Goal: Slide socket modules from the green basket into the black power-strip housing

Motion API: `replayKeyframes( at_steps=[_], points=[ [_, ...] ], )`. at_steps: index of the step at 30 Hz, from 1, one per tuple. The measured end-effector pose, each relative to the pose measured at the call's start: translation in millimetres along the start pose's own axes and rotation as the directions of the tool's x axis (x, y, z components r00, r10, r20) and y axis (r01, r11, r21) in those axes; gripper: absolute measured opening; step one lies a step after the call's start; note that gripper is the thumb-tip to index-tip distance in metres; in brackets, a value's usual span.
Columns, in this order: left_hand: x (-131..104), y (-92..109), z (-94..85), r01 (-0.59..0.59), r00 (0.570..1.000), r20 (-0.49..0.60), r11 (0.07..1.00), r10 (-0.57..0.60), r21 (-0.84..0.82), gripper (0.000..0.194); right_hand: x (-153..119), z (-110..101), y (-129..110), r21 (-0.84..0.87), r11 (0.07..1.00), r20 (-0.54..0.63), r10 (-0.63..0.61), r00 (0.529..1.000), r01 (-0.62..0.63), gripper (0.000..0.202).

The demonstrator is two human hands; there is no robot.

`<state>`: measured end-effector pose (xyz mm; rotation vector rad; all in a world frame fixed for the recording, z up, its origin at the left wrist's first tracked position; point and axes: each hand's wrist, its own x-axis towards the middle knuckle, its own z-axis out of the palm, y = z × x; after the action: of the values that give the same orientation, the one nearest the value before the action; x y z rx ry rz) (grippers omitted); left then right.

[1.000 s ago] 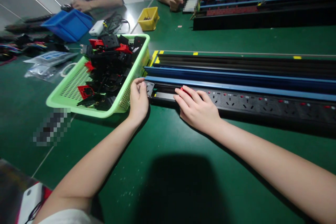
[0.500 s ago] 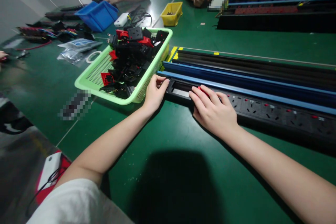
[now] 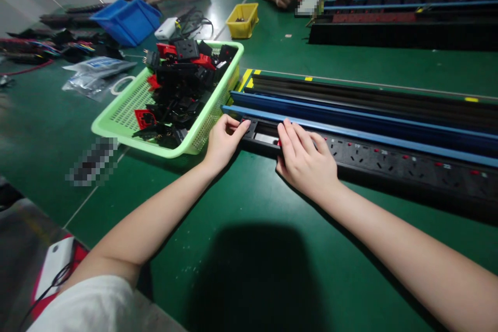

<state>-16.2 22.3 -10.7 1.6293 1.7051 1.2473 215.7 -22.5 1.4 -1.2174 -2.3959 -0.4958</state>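
Note:
A long black power strip (image 3: pixel 381 158) with a row of sockets and small red parts lies across the table before me. At its left end my left hand (image 3: pixel 222 144) pinches the end socket piece (image 3: pixel 249 127) between thumb and fingers. My right hand (image 3: pixel 309 158) lies over the strip a little further right, fingers across its top and thumb at its near side. A pale uncovered gap (image 3: pixel 265 138) shows between the two hands. A bit of red shows by the right fingertips; what lies under that palm is hidden.
A green basket (image 3: pixel 101 127) of black and red socket parts stands left of the strip. Blue rails (image 3: pixel 350 129) run just behind it. Further back are a yellow bin (image 3: pixel 243 21), a blue bin (image 3: pixel 128 23) and co-workers' hands at another black strip (image 3: pixel 369 33).
The view has shifted, moving the scene left. Relative to the basket and rails, my left hand and the end piece sit slightly further right. My right hand stays on the strip.

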Motion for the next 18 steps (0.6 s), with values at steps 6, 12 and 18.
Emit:
replayKeyframes(
  at_steps=[6,12,18],
  points=[
    [-3.5,7.1,-3.5,-0.026,1.0,0.004,0.993,0.026,0.118,0.036,-0.6,2.4,-0.6,0.04,0.999,0.026,0.021,0.999,-0.022,0.059],
    [-1.7,6.7,-4.5,-0.045,0.999,0.013,0.994,0.044,0.105,0.036,-1.0,2.5,-0.3,0.022,1.0,0.022,0.011,1.0,-0.011,0.057],
    [-1.5,5.0,-4.0,-0.059,0.998,0.002,0.993,0.059,0.103,0.038,-0.6,0.7,-0.6,0.114,0.991,0.048,0.059,0.997,-0.064,0.071]
  ],
)
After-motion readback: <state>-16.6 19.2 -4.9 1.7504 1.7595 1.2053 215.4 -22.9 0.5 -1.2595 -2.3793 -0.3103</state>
